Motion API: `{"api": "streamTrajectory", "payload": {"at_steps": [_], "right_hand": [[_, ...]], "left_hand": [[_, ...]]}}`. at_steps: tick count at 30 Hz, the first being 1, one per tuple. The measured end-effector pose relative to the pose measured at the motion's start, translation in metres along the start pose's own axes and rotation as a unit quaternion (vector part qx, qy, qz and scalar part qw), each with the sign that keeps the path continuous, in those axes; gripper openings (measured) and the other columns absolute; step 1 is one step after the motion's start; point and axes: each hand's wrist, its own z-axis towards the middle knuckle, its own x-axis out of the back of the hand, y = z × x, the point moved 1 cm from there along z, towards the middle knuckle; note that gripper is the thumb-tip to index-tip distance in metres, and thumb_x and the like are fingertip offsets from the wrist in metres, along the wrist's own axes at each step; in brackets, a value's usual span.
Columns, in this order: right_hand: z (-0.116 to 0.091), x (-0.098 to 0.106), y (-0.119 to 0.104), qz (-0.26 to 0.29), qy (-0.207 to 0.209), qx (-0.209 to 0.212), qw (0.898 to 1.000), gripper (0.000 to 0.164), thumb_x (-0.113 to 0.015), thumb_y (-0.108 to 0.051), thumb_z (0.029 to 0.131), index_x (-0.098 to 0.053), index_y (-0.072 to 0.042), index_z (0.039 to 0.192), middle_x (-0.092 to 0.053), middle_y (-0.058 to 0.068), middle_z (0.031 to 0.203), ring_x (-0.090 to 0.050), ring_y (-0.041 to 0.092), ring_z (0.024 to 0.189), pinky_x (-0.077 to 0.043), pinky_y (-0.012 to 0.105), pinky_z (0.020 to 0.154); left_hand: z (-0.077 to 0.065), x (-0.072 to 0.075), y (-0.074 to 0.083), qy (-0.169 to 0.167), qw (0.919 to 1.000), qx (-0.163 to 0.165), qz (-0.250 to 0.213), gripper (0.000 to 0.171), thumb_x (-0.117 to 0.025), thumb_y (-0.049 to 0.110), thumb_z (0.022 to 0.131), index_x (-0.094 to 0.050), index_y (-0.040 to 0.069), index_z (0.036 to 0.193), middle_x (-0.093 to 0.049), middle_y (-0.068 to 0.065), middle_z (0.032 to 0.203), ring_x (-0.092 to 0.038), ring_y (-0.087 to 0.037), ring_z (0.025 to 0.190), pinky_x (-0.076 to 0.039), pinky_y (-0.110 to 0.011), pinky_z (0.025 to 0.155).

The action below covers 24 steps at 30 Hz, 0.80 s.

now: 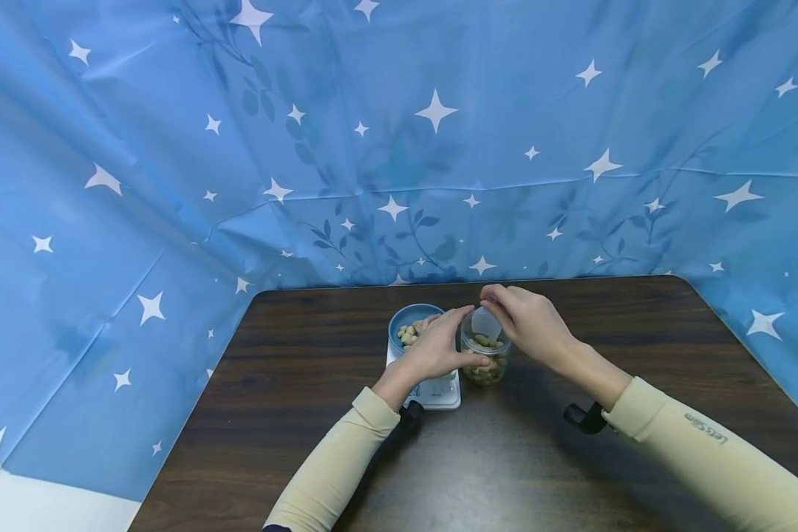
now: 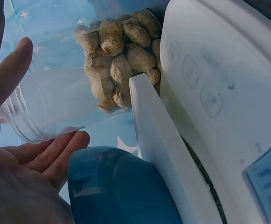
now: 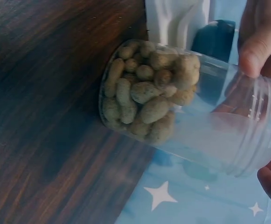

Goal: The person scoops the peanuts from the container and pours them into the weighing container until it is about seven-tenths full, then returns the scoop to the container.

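A clear jar partly filled with unshelled peanuts stands upright on the table, right of a white kitchen scale. My left hand holds the jar near its neck, thumb at the front and fingers behind. Over the mouth, my right hand pinches the top of a translucent plastic scoop that reaches down inside the jar; its lower end is hard to make out. On the scale sits a blue bowl with several peanuts, partly covered by my left hand in the head view.
The dark wooden table ends behind the jar at a blue starry cloth. In the left wrist view, the scale's display is lit, its digits only partly visible.
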Motion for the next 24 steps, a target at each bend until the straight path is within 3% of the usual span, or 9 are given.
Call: {"api": "streamTrajectory", "payload": {"at_steps": [6,14,19,24], "right_hand": [[-0.003,-0.004,0.003,-0.003,-0.010,0.030,0.999,0.010,-0.069,-0.008,0.099,-0.067,-0.005,0.109,-0.069,0.006,0.088,-0.063,0.014,0.068,-0.053,0.033,0.057],[-0.003,-0.007,0.009,0.022,-0.051,0.028,0.998,0.022,-0.076,0.003,0.089,-0.068,-0.004,0.108,-0.071,0.003,0.092,-0.067,0.013,0.073,-0.055,0.034,0.061],[-0.002,-0.009,0.011,0.032,-0.058,0.009,0.998,0.015,-0.073,0.001,0.094,-0.067,-0.005,0.107,-0.071,0.001,0.089,-0.064,0.010,0.068,-0.052,0.032,0.059],[-0.001,-0.012,0.010,0.035,-0.041,-0.047,0.997,0.006,-0.068,-0.003,0.099,-0.066,-0.007,0.104,-0.066,0.001,0.075,-0.050,0.004,0.055,-0.043,0.029,0.051]], "left_hand": [[0.001,0.000,-0.001,0.006,1.0000,-0.008,0.000,0.092,-0.081,0.051,0.087,-0.037,0.012,0.159,-0.051,-0.003,0.152,-0.047,-0.021,0.138,-0.025,-0.053,0.119],[-0.001,0.001,-0.001,0.011,0.9997,-0.017,-0.011,0.088,-0.081,0.051,0.087,-0.040,0.017,0.156,-0.058,-0.001,0.143,-0.054,-0.018,0.130,-0.029,-0.050,0.116],[-0.001,0.001,-0.001,0.008,0.9997,-0.016,-0.014,0.088,-0.079,0.052,0.088,-0.039,0.016,0.157,-0.055,-0.001,0.146,-0.052,-0.019,0.133,-0.029,-0.050,0.117],[-0.001,0.001,-0.001,0.006,0.9997,-0.011,-0.021,0.089,-0.080,0.049,0.089,-0.038,0.013,0.158,-0.052,-0.005,0.151,-0.049,-0.021,0.137,-0.029,-0.052,0.117]]}}
